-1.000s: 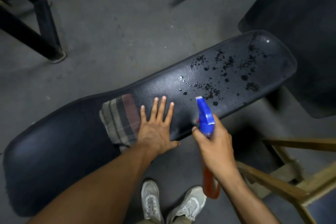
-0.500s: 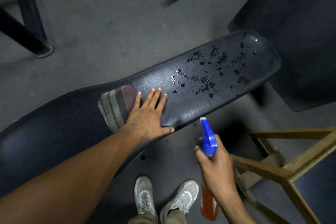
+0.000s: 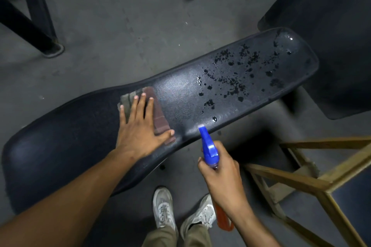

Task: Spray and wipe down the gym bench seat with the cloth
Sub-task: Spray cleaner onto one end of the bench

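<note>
Head view: cloth (image 3: pixel 158 110) is lain folded mid-surface (image 3: pixel 60 136), pinned flat under the left hand (image 3: pixel 138 126), fingers spread straight. Judged soft, light, limp; best pressed by palm, not pinched. Droplets (image 3: pixel 236 78) are seen beaded on the far half, so vinyl is likely slick. Bottle (image 3: pixel 209 150) is gripped at the neck by the right hand (image 3: pixel 222 182), fingers curled; orange liquid is seen inside, level hidden.

Single head-worn view, steeply downward, close above the bench seat (image 3: pixel 230 86).
</note>
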Demonstrator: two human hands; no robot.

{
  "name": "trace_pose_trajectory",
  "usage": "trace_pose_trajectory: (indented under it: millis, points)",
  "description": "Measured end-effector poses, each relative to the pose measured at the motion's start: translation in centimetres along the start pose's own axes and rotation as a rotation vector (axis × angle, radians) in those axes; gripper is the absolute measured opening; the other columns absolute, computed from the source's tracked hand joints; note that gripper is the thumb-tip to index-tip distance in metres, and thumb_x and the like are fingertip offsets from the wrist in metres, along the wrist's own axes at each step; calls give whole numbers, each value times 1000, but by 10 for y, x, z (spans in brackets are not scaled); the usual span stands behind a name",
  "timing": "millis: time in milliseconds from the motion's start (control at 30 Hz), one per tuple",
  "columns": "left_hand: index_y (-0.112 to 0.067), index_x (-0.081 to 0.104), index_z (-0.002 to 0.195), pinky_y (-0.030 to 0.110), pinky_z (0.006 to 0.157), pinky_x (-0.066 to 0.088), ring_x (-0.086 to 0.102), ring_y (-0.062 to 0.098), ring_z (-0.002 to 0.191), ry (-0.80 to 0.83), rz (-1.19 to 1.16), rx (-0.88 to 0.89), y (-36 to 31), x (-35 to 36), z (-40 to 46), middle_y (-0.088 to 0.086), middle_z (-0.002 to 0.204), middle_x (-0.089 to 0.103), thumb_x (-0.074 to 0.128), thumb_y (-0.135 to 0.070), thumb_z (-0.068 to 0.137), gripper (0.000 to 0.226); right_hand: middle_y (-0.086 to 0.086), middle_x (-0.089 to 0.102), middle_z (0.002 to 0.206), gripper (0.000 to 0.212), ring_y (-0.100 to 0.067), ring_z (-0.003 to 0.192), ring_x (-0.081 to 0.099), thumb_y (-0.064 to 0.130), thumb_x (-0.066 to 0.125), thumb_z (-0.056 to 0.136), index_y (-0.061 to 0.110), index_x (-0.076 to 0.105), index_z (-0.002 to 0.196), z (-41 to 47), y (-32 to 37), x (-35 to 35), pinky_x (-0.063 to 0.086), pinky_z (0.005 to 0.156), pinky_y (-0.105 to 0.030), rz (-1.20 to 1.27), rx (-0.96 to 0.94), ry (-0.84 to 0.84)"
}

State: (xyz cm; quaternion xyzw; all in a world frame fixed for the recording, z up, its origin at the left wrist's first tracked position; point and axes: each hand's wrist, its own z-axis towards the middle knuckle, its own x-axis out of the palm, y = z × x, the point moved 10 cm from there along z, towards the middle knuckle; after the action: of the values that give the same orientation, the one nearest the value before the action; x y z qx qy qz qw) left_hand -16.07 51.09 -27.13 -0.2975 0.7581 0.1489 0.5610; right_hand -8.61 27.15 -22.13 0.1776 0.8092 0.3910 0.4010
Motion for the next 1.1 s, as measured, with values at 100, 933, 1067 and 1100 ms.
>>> trace_pose_trajectory:
  millis: [100, 933, 1067, 1100]
  points:
    - [-14, -3, 162, 56, 124, -8, -15, 21, 157, -49, -80, -88, 27, 0, -12, 5, 172, -11, 35, -88, 82, 116, 2, 57, 68, 21, -18, 62, 49, 16, 73, 87, 20, 52, 86, 5, 9, 5, 44, 66, -30, 17, -8, -4]
    - [-17, -21, 159, 60, 120, -18, -38, 17, 148, 109, -171, -303, 73, 45, -34, 1, 165, -34, 6, -89, 85, 106, 3, 62, 68, 20, -14, 59, 54, 20, 76, 90, 25, 57, 95, 25, 18, 26, 44, 62, -26, -5, 12, 26]
    - [-19, -20, 159, 58, 120, -18, -36, 15, 149, 73, -211, -282, 73, 43, -35, -1, 166, -32, 13, -87, 87, 104, 1, 65, 83, 21, -12, 64, 55, 15, 78, 90, 21, 64, 103, 22, 33, 32, 43, 62, -13, 71, -39, 60]
    - [-20, -17, 160, 57, 121, -18, -34, 14, 150, 52, -235, -271, 74, 41, -35, -1, 167, -29, 16, -86, 89, 103, 2, 66, 88, 21, -16, 70, 59, 15, 78, 89, 21, 64, 104, 21, 41, 36, 44, 66, -14, 78, -72, 69]
